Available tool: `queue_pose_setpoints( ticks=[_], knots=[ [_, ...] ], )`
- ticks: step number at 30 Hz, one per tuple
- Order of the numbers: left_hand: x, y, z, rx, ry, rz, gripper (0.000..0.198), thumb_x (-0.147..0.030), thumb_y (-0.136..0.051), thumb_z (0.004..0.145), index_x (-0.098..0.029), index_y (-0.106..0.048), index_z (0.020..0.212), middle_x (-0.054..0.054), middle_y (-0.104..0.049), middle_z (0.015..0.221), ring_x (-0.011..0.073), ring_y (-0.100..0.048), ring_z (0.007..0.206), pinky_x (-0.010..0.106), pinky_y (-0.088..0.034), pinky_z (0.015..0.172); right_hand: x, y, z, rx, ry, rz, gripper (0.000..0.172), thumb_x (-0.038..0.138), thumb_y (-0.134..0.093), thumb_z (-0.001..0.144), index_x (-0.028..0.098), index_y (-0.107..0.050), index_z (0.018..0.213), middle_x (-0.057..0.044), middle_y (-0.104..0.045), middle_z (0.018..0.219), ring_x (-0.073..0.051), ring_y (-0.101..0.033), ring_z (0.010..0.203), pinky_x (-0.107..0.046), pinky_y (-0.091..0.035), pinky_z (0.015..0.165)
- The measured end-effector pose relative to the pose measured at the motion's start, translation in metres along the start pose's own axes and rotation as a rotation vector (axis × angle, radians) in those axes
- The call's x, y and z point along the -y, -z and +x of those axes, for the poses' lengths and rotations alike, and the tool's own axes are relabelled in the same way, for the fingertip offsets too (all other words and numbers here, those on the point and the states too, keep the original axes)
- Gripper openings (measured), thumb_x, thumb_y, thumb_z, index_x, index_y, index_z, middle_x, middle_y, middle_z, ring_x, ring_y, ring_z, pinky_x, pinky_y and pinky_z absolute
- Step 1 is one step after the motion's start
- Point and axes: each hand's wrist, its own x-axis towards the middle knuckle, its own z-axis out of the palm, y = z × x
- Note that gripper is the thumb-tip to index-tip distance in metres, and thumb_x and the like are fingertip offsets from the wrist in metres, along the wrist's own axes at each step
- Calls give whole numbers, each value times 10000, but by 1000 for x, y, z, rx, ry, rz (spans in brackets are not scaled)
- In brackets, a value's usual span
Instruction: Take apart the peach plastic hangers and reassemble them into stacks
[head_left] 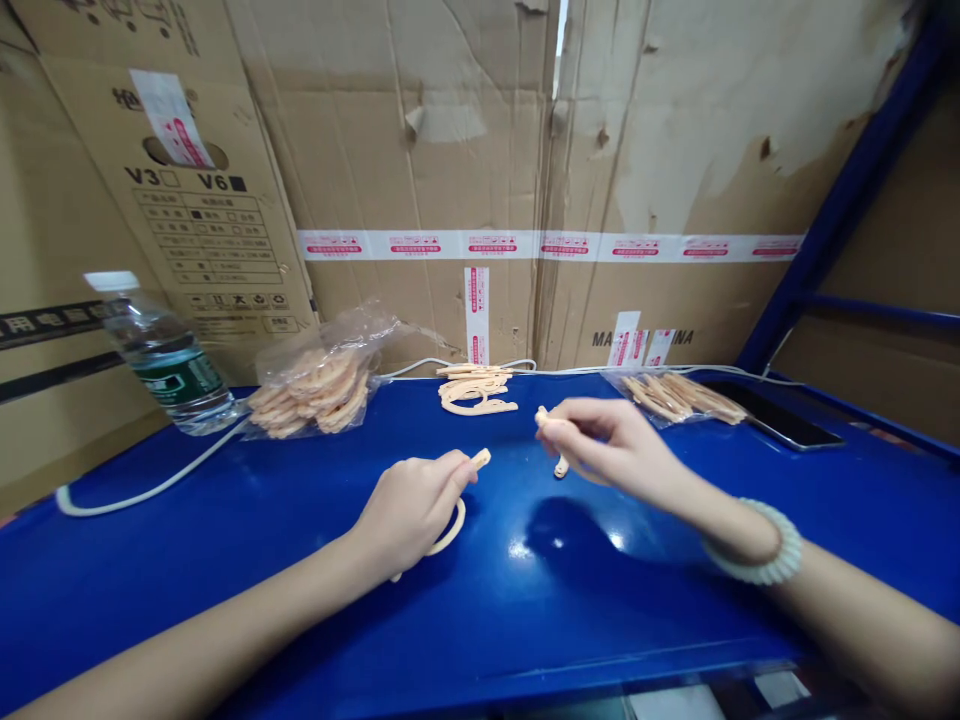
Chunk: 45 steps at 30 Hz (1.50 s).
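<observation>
The left hand [412, 512] pinches a pale-peach, curved, flat-looking strip [448, 532] near its tip, probably to leave that end exposed. The right hand [611, 440] pinches a similar pale-peach piece [543, 416] above the blue, glossy desk [480, 620]; its full shape is hidden. A loose pile of peach curved strips [476, 388] lies beyond, between both hands, seemingly for easy reach. Clear plastic bags of strips flank it left [322, 390] and right [679, 395], presumably keeping batches separate.
</observation>
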Motion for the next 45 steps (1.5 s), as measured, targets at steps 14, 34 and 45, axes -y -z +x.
queue_pose_setpoints(
  ticks=[14, 34, 45],
  knots=[
    [11, 10, 13, -6, 450, -937, 329, -405, -589, 841, -141, -543, 1031, 65, -702, 752, 158, -621, 635, 284, -483, 624, -77, 47, 27, 278, 189, -561, 213, 77, -591, 799, 149, -771, 886, -79, -651, 854, -150, -624, 702, -268, -505, 642],
    [-1, 2, 4, 54, 301, -1156, 411, -307, -575, 896, -173, -418, 1251, 124, -680, 1072, 169, -679, 770, 355, -583, 731, -7, -30, -10, 288, 716, -683, 215, 218, -456, 980, 169, -631, 1095, -94, -670, 1068, -238, -512, 1171, -460, -385, 1031],
    [3, 3, -3, -293, -152, -142, 605, -285, -461, 960, -256, -188, 1499, 105, -182, 1585, 276, -145, 1459, 528, -200, 1165, -15, -27, -13, 234, 531, -525, 195, 303, -488, 956, 211, -629, 1054, -17, -606, 837, -167, -598, 883, -535, -199, 1132]
  ],
)
